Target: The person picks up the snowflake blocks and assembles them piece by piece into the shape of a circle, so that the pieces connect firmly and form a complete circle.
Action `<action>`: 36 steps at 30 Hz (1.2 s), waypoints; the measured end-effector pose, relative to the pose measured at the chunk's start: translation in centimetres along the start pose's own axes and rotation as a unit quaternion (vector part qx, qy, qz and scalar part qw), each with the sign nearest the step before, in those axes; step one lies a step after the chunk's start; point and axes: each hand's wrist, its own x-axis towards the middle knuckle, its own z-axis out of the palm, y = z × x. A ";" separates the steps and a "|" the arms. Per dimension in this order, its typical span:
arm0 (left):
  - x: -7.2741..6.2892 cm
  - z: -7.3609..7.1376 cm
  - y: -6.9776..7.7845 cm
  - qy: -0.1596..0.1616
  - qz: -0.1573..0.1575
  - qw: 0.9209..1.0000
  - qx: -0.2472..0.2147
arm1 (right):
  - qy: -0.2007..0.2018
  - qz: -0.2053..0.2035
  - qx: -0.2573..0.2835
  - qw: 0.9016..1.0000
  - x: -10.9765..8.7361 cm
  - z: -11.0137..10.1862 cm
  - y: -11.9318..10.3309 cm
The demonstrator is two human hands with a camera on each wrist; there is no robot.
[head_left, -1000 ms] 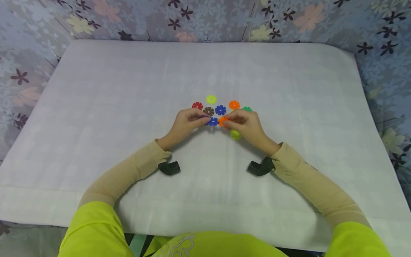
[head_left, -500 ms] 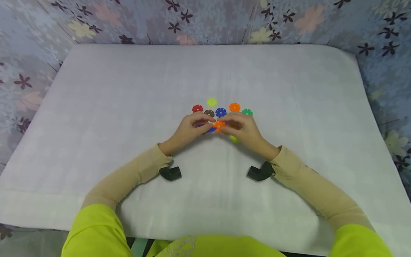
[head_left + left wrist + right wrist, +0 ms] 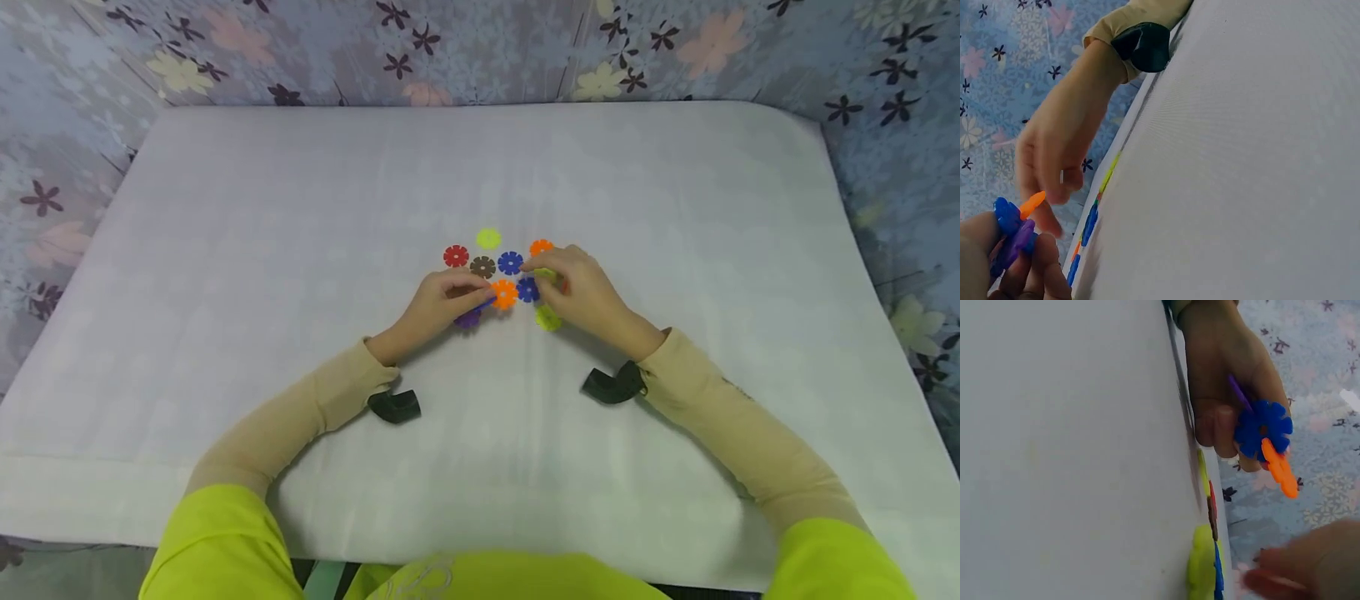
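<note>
Head view, mid-frame: we see the left hand (image 3: 441, 300) pinching a joined cluster of flower-shaped discs (image 3: 1015, 242), held above the white table (image 3: 300, 208). From overhead the orange disc (image 3: 504, 294) faces us, the purple disc (image 3: 467, 319) shows in part, and the blue disc (image 3: 1249, 432) between them is a mere edge

The right wrist view, right of centre, turns that blue face toward us, orange slotted into its lower edge and purple a thin line above; the left wrist view, lower left, shows more blue beyond the purple

Right hand (image 3: 588, 292): fingers loosely bent, gap narrow in the left wrist view; only a blur, lower right, in the right wrist one

Lying near, centre of the head view, we note a red piece (image 3: 456, 256), a brown piece (image 3: 482, 267) and two blue pieces (image 3: 511, 263); both wrist views flatten the loose ones to coloured strips
</note>
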 end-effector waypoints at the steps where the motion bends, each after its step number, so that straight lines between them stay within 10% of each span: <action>1: 0.1 0.0 0.0 0.002 -0.005 1.000 -0.001 | -0.016 0.001 -0.029 0.999 0.1 -0.2 0.1; 6: 0.2 -0.1 -0.5 0.010 -0.027 0.999 -0.017 | -0.072 0.013 -0.061 0.995 0.1 -0.2 0.3; 17: 0.2 -0.1 -0.5 0.031 -0.072 0.997 -0.014 | 0.052 0.003 0.093 0.994 0.1 0.5 0.3; 36: 0.1 0.0 -0.7 -0.016 -0.064 0.997 -0.041 | 0.046 -0.003 0.186 0.981 0.0 -0.3 -2.2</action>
